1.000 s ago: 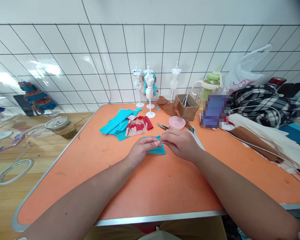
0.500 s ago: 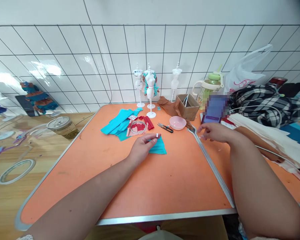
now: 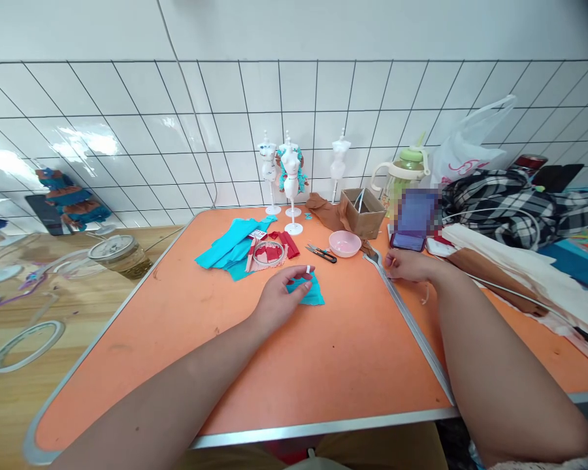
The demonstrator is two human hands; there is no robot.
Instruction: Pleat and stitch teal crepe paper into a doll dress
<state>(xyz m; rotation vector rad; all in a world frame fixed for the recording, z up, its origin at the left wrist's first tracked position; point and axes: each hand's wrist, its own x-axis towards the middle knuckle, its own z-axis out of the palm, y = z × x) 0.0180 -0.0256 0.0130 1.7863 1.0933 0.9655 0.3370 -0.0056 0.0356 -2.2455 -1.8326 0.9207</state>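
My left hand [image 3: 277,297] rests at a small piece of turquoise fabric [image 3: 314,294] near the middle of the orange table. Its thumb and index finger are apart, with turquoise cloth showing between them, and a white band is round one fingertip. My right hand [image 3: 409,266] is beside the metal strip on the right, fingertips pressed together; what they hold, if anything, is too small to tell. Ahead lie black-handled snips [image 3: 322,253], a pink bowl [image 3: 345,244], an embroidery hoop [image 3: 268,252] on pink and red cloth, and a pile of turquoise strips [image 3: 229,247].
White mini mannequins [image 3: 291,176] stand by the tiled wall. Right of them are a cardboard box [image 3: 370,223], a green-lidded bottle [image 3: 406,175], a phone [image 3: 414,222] and plaid cloth [image 3: 509,199]. A glass jar [image 3: 120,256] stands left on a wooden surface.
My left thumb and index finger have spread apart over the turquoise piece. My right hand's fingers have drawn closer together. The view has shifted slightly.
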